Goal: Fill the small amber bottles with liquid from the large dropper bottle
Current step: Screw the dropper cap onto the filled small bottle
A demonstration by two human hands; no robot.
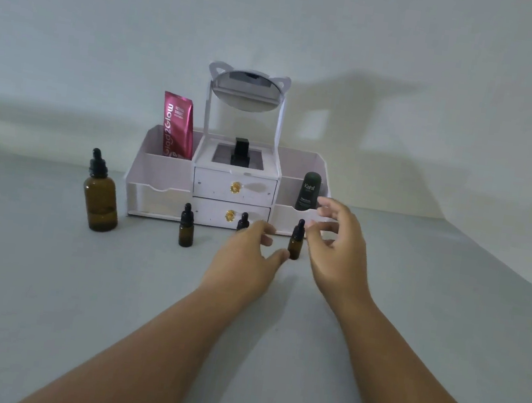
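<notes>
The large amber dropper bottle [101, 195] stands upright at the left, black dropper cap on, a little liquid in its base. Three small amber bottles with black dropper caps stand in a row before the organizer: the left one [187, 226], the middle one [243, 221] mostly hidden behind my left hand, and the right one [296, 241]. My left hand [243, 259] is open, fingertips just left of the right small bottle. My right hand [336, 244] is open too, fingers spread just right of that bottle. Neither hand holds anything.
A white cosmetic organizer [143, 198] with two drawers and a cat-ear mirror [246, 92] stands against the wall. It holds a red pouch [177, 127], a black square bottle [239, 154] and a dark green roll-on [309, 191]. The grey table edge runs down the right.
</notes>
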